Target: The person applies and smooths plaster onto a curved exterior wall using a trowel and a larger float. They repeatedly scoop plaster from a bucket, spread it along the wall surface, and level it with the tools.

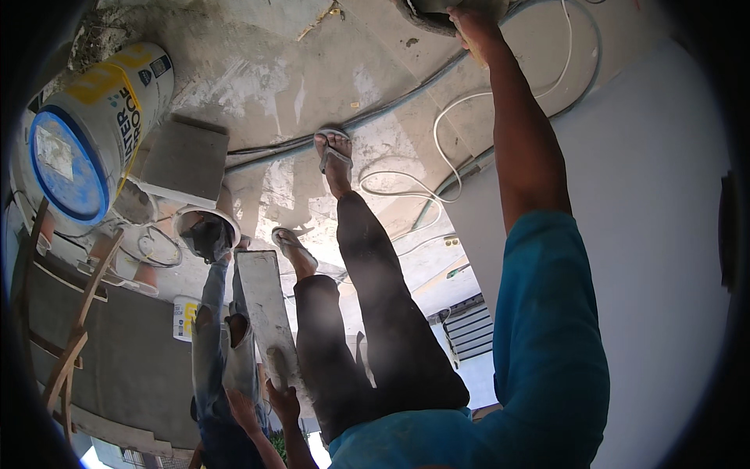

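Note:
My right hand reaches out at the top, fingers closed by the rim of a round grey tub, which the picture's edge cuts off. A pale yellowish edge shows under the palm; I cannot make out what it is. Low in the view, my left hand wraps around the handle of a long plastering float. Its flat, whitish, mortar-smeared board points up the picture, beside my left leg. Another hand and forearm lie close to its left, seemingly a co-worker's.
A big white bucket with a blue lid and a grey tile are at left. A co-worker's torn jeans show beside a small bucket. Wooden ladder at lower left. Cables cross the stained floor near my feet; a pale wall rises right.

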A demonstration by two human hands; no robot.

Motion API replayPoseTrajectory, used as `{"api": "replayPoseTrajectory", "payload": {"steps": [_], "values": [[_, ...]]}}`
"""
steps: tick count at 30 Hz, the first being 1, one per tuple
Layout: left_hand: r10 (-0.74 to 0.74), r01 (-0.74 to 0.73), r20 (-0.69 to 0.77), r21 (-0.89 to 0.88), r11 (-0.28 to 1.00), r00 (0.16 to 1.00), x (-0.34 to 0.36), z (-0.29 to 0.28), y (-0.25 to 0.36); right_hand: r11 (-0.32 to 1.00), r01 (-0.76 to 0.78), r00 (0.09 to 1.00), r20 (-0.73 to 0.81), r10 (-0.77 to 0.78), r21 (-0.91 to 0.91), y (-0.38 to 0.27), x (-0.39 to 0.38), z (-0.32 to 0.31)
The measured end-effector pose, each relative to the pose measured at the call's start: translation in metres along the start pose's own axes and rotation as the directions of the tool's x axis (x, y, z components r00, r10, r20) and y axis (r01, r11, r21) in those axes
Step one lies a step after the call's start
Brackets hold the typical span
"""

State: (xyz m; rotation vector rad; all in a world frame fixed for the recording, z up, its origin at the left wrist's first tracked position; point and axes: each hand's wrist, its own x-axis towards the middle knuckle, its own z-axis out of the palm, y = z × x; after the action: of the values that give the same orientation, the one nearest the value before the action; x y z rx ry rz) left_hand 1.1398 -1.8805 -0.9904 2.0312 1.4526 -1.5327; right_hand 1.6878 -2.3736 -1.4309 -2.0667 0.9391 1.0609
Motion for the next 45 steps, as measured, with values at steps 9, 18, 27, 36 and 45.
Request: {"api": "replayPoseTrajectory", "payload": {"steps": [9, 18, 27, 36, 45], "values": [[0.018, -0.018, 0.034, -0.002, 1.000, 0.999, -0.005, -0.005, 0.004, 0.891, 0.062, 0.901, -0.358, -0.244, -0.450, 0.002, -0.047, -0.014], [0.038, -0.038, -0.001, -0.009, 0.999, 0.999, -0.001, 0.001, -0.026, 0.744, -0.031, 0.940, -0.272, -0.205, -0.668, -0.002, -0.055, -0.052], [0.052, -0.052, 0.006, -0.053, 0.997, 0.999, 0.003, 0.012, -0.020, 0.991, -0.132, 0.990, -0.060, 0.131, -0.012, -0.029, -0.021, 0.014], [0.060, -0.061, 0.032, 0.024, 0.998, 0.998, 0.007, 0.003, -0.022, 0.857, 0.012, 0.866, -0.423, -0.266, -0.514, -0.003, -0.056, -0.007], [0.019, -0.019, -0.001, -0.111, 0.994, 1.000, -0.005, -0.004, -0.021, 0.707, -0.061, 0.919, -0.317, -0.236, -0.704, -0.013, -0.045, -0.070]]}}
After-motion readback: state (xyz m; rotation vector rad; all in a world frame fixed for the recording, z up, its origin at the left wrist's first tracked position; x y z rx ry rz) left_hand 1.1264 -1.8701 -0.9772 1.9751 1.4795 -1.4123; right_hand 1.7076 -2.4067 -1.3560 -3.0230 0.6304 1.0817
